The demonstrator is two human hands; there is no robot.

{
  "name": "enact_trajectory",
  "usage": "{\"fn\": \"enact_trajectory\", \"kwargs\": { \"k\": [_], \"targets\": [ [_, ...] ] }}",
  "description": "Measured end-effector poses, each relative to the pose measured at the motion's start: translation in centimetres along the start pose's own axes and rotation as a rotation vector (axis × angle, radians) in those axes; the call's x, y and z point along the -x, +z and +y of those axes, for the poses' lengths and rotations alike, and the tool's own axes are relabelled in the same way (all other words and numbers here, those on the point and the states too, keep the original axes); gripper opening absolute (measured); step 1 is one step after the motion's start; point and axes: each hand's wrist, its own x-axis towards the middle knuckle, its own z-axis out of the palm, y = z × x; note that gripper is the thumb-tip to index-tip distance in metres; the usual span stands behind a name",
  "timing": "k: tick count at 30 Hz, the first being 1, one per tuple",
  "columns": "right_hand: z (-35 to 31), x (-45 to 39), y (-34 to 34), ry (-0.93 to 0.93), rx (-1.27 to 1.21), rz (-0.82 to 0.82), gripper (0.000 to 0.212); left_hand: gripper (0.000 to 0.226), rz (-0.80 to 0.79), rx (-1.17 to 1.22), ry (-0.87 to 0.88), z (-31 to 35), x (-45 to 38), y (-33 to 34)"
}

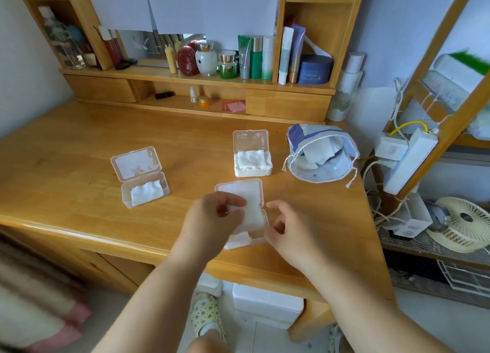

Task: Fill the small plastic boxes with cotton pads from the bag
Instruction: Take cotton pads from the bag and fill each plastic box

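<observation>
**Both hands at the near box**

Here we are at the wooden bench (pixel 79 151), and all the action sits around the near box (pixel 245 214), the clear plastic one closest to the person. Its lid stands open, tilted back, and white pads (pixel 237 240) show at its front edge, some poking over the rim. The left hand (pixel 209 220) is on the left side of that box, its grip pinched, thumb and fingers closed on what looks like a pad or the box edge; motion blur stops me telling which. The right hand (pixel 289 228) is just beside the box's right side, fingers curled loosely, thumb apart from them; whether it touches the plastic I cannot tell.

Behind the near box, a little farther back, sits the far box (pixel 252 164), lid up, heaped with pads to its rim. Well off to the left of the near box is the left box (pixel 144 191), lid open too, with a lower layer of pads inside.

To the right and behind the near box lies the bag (pixel 322 153), a white drawstring pouch with blue trim, its mouth gaping toward us, more pads visible inside.

Farther back from the near box, a shelf (pixel 185 76) carries bottles and jars.
</observation>
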Motion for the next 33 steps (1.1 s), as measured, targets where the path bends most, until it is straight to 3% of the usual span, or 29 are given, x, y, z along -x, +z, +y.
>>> {"fn": "enact_trajectory", "kwargs": {
  "k": [3,11,17,20,23,25,27,31,33],
  "targets": [
    [0.4,0.6,0.0,-0.016,-0.021,-0.025,0.047,0.019,-0.118,-0.222,-0.004,0.2,-0.6,1.6],
    [1.3,0.4,-0.3,-0.059,-0.057,-0.093,0.065,0.023,-0.138,-0.393,-0.049,0.3,-1.7,2.5],
    [1.5,0.4,-0.7,-0.068,-0.125,-0.135,0.056,0.027,-0.195,-0.328,-0.109,0.6,-1.9,2.8],
    [1.2,0.7,-0.5,-0.087,-0.16,-0.042,0.046,0.03,-0.233,-0.358,-0.115,0.8,-1.8,2.9],
    [0.9,1.3,-0.3,-0.43,0.088,0.212,0.026,0.021,-0.263,-0.364,-0.116,1.0,-1.6,2.9],
    [1.0,1.4,-0.1,-0.608,0.247,0.22,0.019,0.013,-0.268,-0.412,-0.093,1.1,-1.4,3.0],
    [1.0,1.5,-0.2,-0.645,0.333,0.192,0.024,0.012,-0.269,-0.487,-0.04,1.0,-1.2,3.3],
    [0.4,1.6,-0.7,-0.647,0.504,0.204,0.026,0.031,-0.258,-0.504,0.034,0.8,-1.0,3.0],
    [0.1,1.6,-1.2,-0.669,0.556,0.198,0.022,0.035,-0.136,-0.458,0.147,0.4,-0.5,1.9]
  ]
}}
